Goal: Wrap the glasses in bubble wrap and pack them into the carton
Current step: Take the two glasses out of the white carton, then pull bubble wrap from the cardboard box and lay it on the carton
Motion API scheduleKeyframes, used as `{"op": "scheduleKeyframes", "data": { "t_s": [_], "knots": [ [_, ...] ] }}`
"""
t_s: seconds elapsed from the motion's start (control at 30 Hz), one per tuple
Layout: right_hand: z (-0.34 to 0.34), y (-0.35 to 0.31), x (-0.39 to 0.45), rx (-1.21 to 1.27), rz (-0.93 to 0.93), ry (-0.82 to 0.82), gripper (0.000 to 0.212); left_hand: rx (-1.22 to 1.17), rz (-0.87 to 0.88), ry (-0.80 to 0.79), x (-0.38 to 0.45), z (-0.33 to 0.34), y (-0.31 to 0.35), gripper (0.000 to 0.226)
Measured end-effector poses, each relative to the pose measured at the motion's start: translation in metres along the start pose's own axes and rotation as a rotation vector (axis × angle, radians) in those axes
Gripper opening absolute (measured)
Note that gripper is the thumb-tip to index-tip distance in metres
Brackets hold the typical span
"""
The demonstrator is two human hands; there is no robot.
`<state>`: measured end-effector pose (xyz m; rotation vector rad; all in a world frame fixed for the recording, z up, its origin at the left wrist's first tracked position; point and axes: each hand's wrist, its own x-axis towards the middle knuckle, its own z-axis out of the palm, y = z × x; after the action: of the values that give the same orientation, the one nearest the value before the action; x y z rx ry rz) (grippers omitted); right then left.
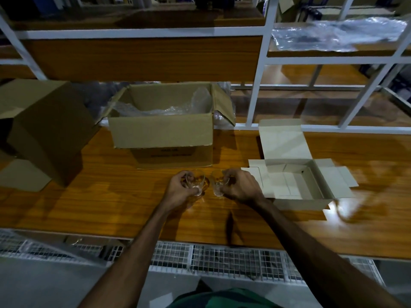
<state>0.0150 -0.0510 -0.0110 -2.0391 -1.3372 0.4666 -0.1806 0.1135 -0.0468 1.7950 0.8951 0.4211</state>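
Note:
Two clear glass cups sit side by side on the wooden table (111, 207), just in front of the brown carton (162, 132). My left hand (181, 191) grips the left glass (198, 182) by its handle side. My right hand (241, 187) holds the right glass (216, 184) the same way. The carton stands open, flaps out, with crumpled bubble wrap (175, 107) inside it. Each hand partly covers the glass it holds.
An open white cardboard box (300, 196) lies right of my right hand. A second brown carton (44, 130) lies tipped at the left. More plastic wrap (333, 36) rests on the upper right shelf. White rack posts (258, 85) stand behind the table.

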Motion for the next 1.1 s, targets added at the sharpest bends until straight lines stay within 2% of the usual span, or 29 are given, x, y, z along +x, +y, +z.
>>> {"op": "scheduleKeyframes", "data": {
  "t_s": [0.27,0.47,0.57,0.67,0.77,0.9,1.1],
  "knots": [
    [0.004,0.002,-0.003,0.021,0.002,-0.010,0.041,-0.008,-0.025,0.003,0.000,0.001,0.001,0.062],
    [-0.002,0.001,-0.003,0.032,-0.026,-0.006,0.063,0.007,-0.035,-0.010,-0.003,-0.005,0.010,0.093],
    [-0.010,-0.005,-0.003,-0.009,0.005,0.065,0.071,0.012,-0.042,0.004,-0.005,-0.010,0.017,0.098],
    [-0.022,-0.015,-0.002,-0.054,0.039,0.181,0.070,0.078,-0.061,0.009,-0.007,-0.020,0.027,0.099],
    [-0.034,-0.029,0.003,-0.047,0.049,0.266,0.060,0.155,-0.059,0.020,-0.010,-0.035,0.041,0.088],
    [-0.051,-0.047,0.014,0.027,0.002,0.341,0.050,0.118,0.063,0.081,-0.009,-0.053,0.065,0.066],
    [-0.077,-0.081,0.042,0.108,-0.120,0.323,0.039,0.100,0.255,0.171,0.011,-0.070,0.111,0.033]
  ]
}}
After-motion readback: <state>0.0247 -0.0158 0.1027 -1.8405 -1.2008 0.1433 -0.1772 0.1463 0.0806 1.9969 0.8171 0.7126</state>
